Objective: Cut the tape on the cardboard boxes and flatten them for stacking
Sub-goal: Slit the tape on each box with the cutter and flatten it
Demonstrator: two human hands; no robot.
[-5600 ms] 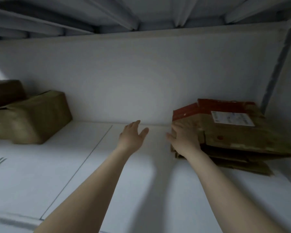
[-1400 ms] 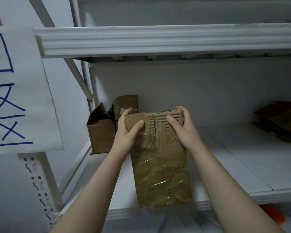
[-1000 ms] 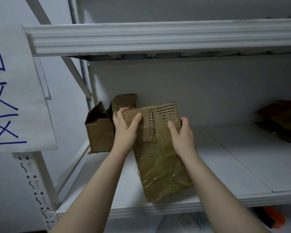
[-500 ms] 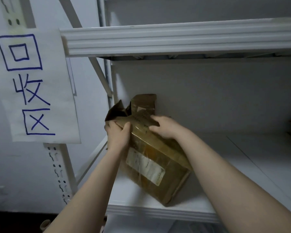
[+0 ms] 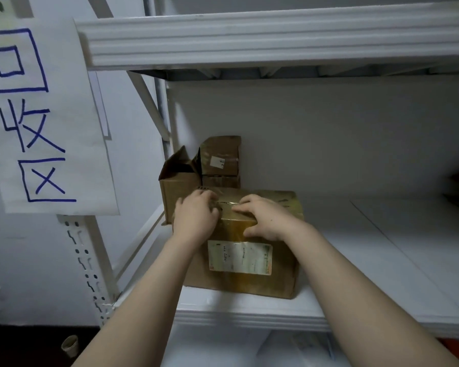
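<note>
Brown cardboard: the box (image 5: pixel 245 276) sits on the white shelf (image 5: pixel 382 260), near its front edge. The left hand (image 5: pixel 195 218) wraps the box's top corner at 10 o'clock, fingers curled close together onto the lid. The right hand (image 5: pixel 265 217) grips the top front edge, fingers together above and thumb on the front face. At 11 o'clock behind it stands an open carton (image 5: pixel 178 189).

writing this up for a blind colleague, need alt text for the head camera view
A person's left hand and right hand hold the top of a taped cardboard box, shipping label facing the camera, on a white shelf. Behind it sit an open box and a smaller box; a handwritten sign hangs at left.
</note>
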